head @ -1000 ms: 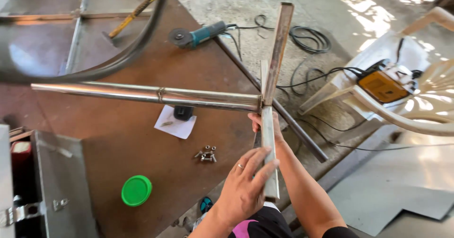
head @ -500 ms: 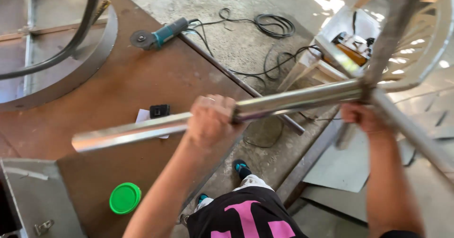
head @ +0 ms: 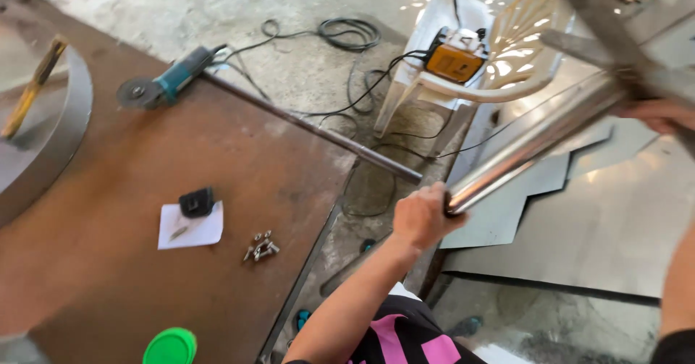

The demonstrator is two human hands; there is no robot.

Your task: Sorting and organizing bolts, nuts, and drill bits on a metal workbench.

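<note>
Left hand (head: 423, 216) slid to the steel tube (head: 536, 143) end.

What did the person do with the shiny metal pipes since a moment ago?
The metal frame lay flat on the brown table a second ago, with one hand on it. It has since been lifted off and swung out to the right, over the floor. The left hand now grips the end of a pipe, and the right hand holds it further up. The grinder, paper, screws and green lid stayed put.
</note>
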